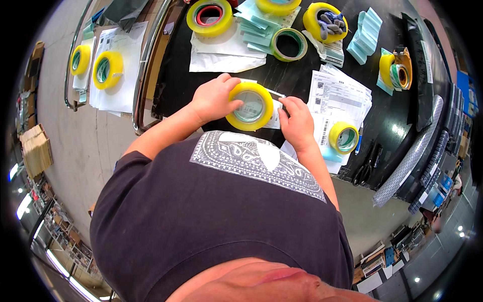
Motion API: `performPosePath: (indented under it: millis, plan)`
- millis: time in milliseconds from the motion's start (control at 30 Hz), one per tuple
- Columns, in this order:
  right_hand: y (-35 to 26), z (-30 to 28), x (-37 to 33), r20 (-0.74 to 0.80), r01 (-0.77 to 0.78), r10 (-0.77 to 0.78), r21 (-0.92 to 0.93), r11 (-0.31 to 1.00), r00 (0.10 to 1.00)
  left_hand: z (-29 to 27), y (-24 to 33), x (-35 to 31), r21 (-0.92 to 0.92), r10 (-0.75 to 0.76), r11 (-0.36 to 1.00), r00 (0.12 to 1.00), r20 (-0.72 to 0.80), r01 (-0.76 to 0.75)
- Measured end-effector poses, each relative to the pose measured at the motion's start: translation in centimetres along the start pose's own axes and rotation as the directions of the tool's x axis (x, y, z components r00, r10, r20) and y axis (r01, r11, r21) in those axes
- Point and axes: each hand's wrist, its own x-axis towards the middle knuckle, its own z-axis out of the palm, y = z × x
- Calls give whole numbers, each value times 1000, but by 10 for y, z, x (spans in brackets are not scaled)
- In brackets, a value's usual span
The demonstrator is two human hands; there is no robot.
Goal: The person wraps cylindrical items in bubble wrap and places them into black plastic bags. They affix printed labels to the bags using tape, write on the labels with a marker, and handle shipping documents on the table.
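Note:
A large yellow roll of packing tape [267,107] lies at the table's near edge, over white paper sheets [275,120]. My left hand [215,99] grips its left side, with the thumb over the ring and the fingers at the far left rim. Through the roll's core some paper shows. To the right of the roll is my right hand [298,123], its fingers curled and thumb bent toward them beside the sheets' corner. What is pinched there, if anything, is too small to make out.
Printed sheets [334,95] lie to the right, under a smaller tape roll [353,139]. Scissors [363,173] and a blue pen [358,141] are near the front edge. A tape dispenser [406,63], light-blue slips [366,38] and several more rolls are farther back. A metal rail [143,75] stands left.

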Motion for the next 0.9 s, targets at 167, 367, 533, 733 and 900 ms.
performPosePath:
  millis: [167, 367, 533, 733, 900]
  plan:
    - [24, -33, 24, -152, 47, -49, -20, 999, 987, -5, -3, 3, -58, 88, 994, 985, -152, -97]
    - [93, -79, 96, -410, -213, 230, 87, 973, 882, -51, 53, 101, 176, 490, 870, 774, -400, -460]
    - [110, -90, 152, -214, -601, 588, 4, 799, 780, -26, 135, 212, 336, 392, 901, 848, -357, -275]
    - [123, -81, 179, -90, -713, 724, 132, 689, 683, -6, 150, 276, 489, 254, 858, 958, -132, -160]
    - [168, -69, 172, 65, -501, 607, 639, 584, 792, -17, 135, 298, 269, 393, 908, 876, -280, -321]
